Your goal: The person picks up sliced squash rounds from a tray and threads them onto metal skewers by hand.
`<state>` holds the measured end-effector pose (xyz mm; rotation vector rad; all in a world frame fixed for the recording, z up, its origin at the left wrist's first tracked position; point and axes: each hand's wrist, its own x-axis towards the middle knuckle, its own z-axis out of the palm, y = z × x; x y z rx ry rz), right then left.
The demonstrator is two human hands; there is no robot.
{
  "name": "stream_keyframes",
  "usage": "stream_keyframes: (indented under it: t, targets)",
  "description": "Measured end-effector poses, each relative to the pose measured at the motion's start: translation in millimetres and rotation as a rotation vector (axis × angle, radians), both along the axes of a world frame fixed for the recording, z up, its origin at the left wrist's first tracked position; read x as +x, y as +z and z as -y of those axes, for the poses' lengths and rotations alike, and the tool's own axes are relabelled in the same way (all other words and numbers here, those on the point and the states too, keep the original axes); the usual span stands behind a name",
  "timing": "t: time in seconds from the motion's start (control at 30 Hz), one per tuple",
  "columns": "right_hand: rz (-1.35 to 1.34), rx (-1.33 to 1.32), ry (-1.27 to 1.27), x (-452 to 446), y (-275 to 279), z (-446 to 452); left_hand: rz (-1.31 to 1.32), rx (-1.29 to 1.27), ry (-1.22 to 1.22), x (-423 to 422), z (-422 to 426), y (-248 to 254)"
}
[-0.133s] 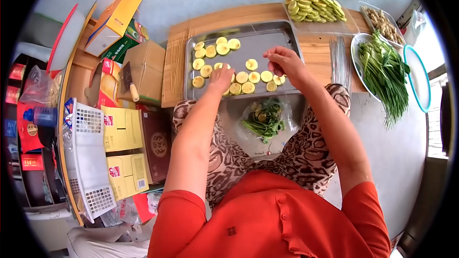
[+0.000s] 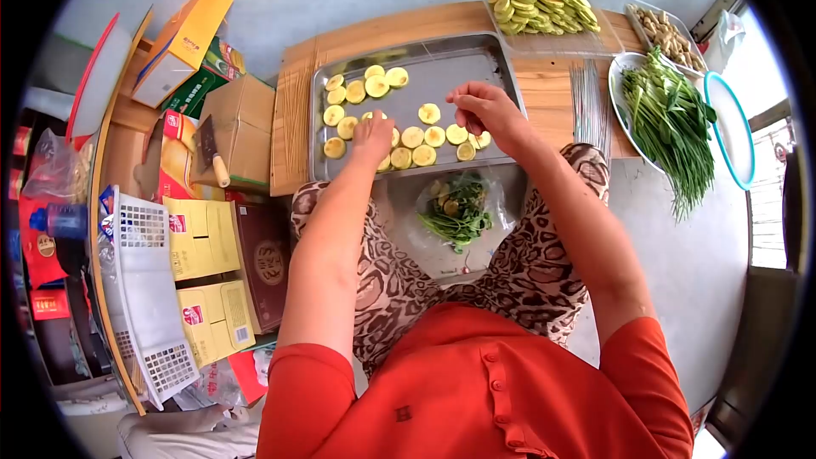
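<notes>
Round, pale zucchini slices (image 2: 412, 137) with browned middles lie spread in a grey metal tray (image 2: 467, 55) on the wooden table. My left hand (image 2: 372, 143) reaches down over the tray's near half, its fingers drawn together on a slice whose edge shows at the fingertips. To its right, my right hand (image 2: 491, 115) is raised over the tray with thumb and forefinger pinched. Whatever is in that pinch, if anything, is too thin to make out. More slices lie just below my right hand.
Thin wooden skewers (image 2: 293, 127) lie left of the tray, metal skewers (image 2: 588, 106) right of it. Behind stands a clear tub of sliced zucchini (image 2: 544, 10). Greens (image 2: 667, 110) overhang a white bowl at right. Bagged greens (image 2: 459, 212) sit between my knees; cartons (image 2: 204, 238) crowd the left.
The whole view has shifted slightly, so the table sits a little further left in it. Both hands keep nearly the same pose over the tray.
</notes>
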<state>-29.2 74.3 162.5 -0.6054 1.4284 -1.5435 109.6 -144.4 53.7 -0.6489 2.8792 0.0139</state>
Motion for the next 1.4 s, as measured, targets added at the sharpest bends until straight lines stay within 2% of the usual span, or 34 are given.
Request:
stream_keyframes:
  t: [0.17,0.3,0.37,0.4,0.43,0.5,0.53,0.67,0.73,0.8,0.9,1.07,1.13,1.17,1.23,1.4]
  targets:
    - [0.012,0.007,0.008,7.5,-1.7,10.6,0.02,0.029,0.005,8.7,3.7,8.4]
    - [-0.005,-0.007,0.02,7.7,-3.4,8.4,-0.114,0.118,0.103,4.8,0.6,14.3]
    - [-0.011,-0.025,0.021,5.2,-5.7,8.1,-0.504,0.399,0.237,-4.6,2.7,22.6]
    - [-0.019,-0.017,-0.002,6.9,-2.5,7.8,-0.561,0.68,0.365,-11.1,4.4,38.1]
    - [-0.029,-0.024,0.002,7.4,-0.9,7.7,-0.678,1.13,0.442,-12.0,2.9,52.2]
    - [-0.05,-0.015,-0.005,7.0,-1.6,9.3,-0.801,1.653,0.404,-3.7,6.6,82.0]
    - [-0.076,0.004,-0.016,8.2,-1.5,11.5,-0.867,1.816,0.39,0.2,11.6,92.3]
    - [-0.123,-0.023,-0.041,23.0,9.1,12.3,-1.1,2.057,0.355,20.7,21.1,119.4]
    - [0.027,-0.132,-0.022,38.0,27.4,12.4,-1.136,2.121,0.333,31.0,28.9,113.5]
    - [0.043,-0.144,0.024,60.5,45.2,13.3,-1.246,2.254,0.382,39.0,27.3,111.7]
    - [0.054,-0.144,0.082,84.1,43.9,14.2,-1.379,2.26,0.399,41.7,22.4,116.4]
    - [-0.031,-0.047,0.135,91.7,16.8,11.5,-1.41,2.22,0.465,44.0,23.2,113.4]
    - [-0.036,-0.026,0.124,87.8,14.5,9.1,-1.344,1.865,0.515,42.4,29.8,102.6]
    - [-0.027,-0.052,0.112,84.9,14.2,8.2,-1.346,1.866,0.516,42.8,29.6,102.0]
    - [-0.019,-0.076,0.098,80.4,15.6,5.4,-1.286,1.592,0.471,42.8,27.3,99.5]
    - [-0.055,-0.077,0.117,74.1,18.0,-2.3,-1.286,1.412,0.439,43.3,17.8,111.4]
